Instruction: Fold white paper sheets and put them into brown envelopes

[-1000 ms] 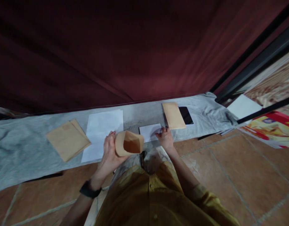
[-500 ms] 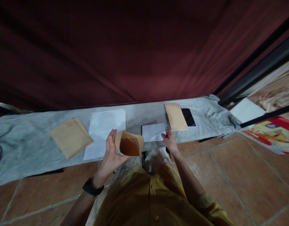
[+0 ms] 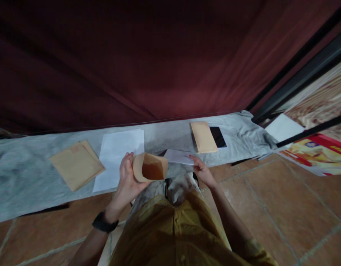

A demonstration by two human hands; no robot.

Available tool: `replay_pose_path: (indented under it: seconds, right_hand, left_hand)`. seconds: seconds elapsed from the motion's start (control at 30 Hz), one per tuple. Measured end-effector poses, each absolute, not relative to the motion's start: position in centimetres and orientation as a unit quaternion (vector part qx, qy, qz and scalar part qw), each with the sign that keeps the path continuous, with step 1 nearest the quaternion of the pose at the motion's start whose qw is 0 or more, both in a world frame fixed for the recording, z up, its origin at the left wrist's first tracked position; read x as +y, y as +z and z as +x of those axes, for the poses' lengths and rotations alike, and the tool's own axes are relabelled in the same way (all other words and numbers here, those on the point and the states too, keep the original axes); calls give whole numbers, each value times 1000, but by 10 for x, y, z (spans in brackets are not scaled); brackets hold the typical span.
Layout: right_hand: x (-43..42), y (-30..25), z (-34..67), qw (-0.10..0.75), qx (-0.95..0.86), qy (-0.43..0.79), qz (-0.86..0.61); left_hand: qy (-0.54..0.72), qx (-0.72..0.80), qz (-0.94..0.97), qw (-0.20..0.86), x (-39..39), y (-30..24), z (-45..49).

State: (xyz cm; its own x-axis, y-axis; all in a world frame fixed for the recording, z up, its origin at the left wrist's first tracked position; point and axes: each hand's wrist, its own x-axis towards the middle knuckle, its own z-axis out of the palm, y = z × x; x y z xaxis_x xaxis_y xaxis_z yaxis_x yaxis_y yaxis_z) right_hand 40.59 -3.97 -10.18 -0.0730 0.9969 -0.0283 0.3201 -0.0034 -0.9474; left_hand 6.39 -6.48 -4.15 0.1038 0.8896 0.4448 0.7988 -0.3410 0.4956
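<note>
My left hand (image 3: 128, 176) is closed round a brown paper envelope (image 3: 138, 168), whose mouth gapes towards me. In my right hand (image 3: 201, 170) a folded sheet of white paper (image 3: 178, 156) is pinched at its right end. That paper is tilted above the grey cloth, its left end close beside the envelope's mouth. Left of my left hand lie white paper sheets (image 3: 120, 144) and, farther left, a few brown envelopes (image 3: 74, 162) overlapping each other. Beyond my right hand another brown envelope (image 3: 203, 136) lies flat against a dark-screened phone or tablet (image 3: 218, 137).
A grey cloth (image 3: 26, 166) covers the long narrow surface in front of me. Behind it hangs a dark red curtain (image 3: 159, 74). Dark metal bars (image 3: 295, 79) stand at the right, near a red and yellow printed box (image 3: 317, 153). Below is a tiled floor (image 3: 270, 192).
My right hand has lifted the folded white paper off the cloth and tilted it, bringing its left end near the envelope's mouth. My left hand still holds the envelope. The view has shifted slightly.
</note>
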Motion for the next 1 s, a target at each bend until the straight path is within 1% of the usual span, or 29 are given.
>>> replay_pose_path:
  seconds: [0.17, 0.23, 0.27, 0.37, 0.47, 0.53, 0.7, 0.87, 1.0]
  right_hand:
    - [-37, -93, 406, 279, -696, 233, -619]
    - [-33, -86, 402, 260, -716, 177, -623]
    - [-31, -82, 399, 268, -719, 166, -620]
    - [-25, -71, 393, 349, -678, 203, -614]
    - [-19, -66, 394, 438, -565, 282, -640]
    - [-16, -68, 398, 466, -510, 328, -644]
    - [-15, -88, 408, 452, -489, 386, -639]
    - [-22, -104, 406, 443, -480, 416, -633]
    - [-28, -103, 405, 475, -472, 412, -618]
  left_hand:
    - [281, 535, 796, 9, -59, -55, 53]
    - [264, 527, 808, -12, -59, -61, 49]
    - [261, 528, 808, -19, -58, -63, 47]
    - [263, 547, 794, -27, -56, -68, 40]
    - [270, 572, 774, -16, -53, -70, 33]
    - [260, 583, 770, -4, -51, -70, 29]
    - [194, 568, 799, 15, -48, -73, 32]
    - [168, 557, 813, 18, -44, -77, 39]
    - [144, 545, 825, 22, -40, -80, 36]
